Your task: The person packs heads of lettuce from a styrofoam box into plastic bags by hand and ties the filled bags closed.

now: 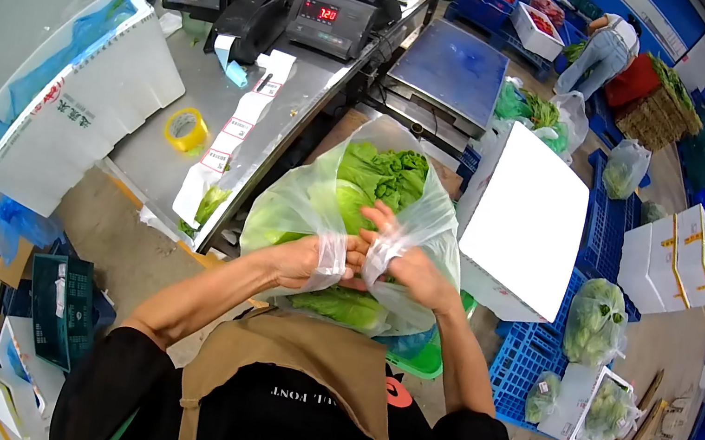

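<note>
A clear plastic bag (279, 207) full of green leafy lettuce (380, 173) is in front of my body, its mouth open. One handle loop lies around my left hand (300, 260), whose fingers are closed on it. The other handle is around my right hand (402, 257), with the fingers curled and the handle gathered at the palm. My fingertips meet near the middle, over the lettuce. More leaves show through the plastic below my hands.
Left, a metal table (275, 126) holds a scale display (331, 23), yellow tape (186, 130) and a label strip (236, 129). Ahead is a platform scale (450, 72); right, a white foam box (522, 222) and blue crates (524, 373). A person (601, 52) bends far off.
</note>
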`<state>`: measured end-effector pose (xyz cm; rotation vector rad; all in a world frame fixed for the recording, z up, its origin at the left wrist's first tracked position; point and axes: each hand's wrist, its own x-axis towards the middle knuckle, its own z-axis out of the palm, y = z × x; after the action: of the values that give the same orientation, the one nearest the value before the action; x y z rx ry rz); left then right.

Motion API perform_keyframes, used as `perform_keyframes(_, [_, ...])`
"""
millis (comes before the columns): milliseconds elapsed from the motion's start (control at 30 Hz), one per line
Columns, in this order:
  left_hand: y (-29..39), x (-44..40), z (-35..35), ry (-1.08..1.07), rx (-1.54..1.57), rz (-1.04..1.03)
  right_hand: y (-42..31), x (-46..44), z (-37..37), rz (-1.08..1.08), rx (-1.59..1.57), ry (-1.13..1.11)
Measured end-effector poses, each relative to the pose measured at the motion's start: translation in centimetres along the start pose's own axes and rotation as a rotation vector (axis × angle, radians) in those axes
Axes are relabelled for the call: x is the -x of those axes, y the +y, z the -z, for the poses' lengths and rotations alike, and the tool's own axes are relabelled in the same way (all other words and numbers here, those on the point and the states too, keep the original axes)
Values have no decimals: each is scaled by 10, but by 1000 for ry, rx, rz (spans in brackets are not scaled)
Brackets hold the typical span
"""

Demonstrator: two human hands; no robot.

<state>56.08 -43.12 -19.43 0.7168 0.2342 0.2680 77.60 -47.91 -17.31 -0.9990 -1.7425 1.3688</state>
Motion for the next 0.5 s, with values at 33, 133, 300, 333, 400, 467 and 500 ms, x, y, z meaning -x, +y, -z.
perform_keyframes(33, [-1, -2, 3, -18, -39, -6, 11, 0, 9, 15, -44, -5])
perform_keyframes(133, [1, -8, 1, 9, -68, -13, 44, -4, 19, 103, 607, 49])
perform_keyframes(300, [4, -3, -9, 144, -191, 245, 86, -63, -24, 58, 1657, 266])
perform_keyframes(333, [8, -1, -2, 180, -228, 295, 98, -59, -28, 76, 1505, 238])
perform_keyframes(400, [14, 2, 1, 189, -252, 374, 147, -60, -33, 180, 1236, 347])
perform_keyframes(467, [21, 6, -7, 243, -297, 433, 101, -49, -31, 46, 1180, 217])
perform_keyframes(500, [25, 1, -4, 245, -328, 485, 101, -50, -28, -8, 1192, 205])
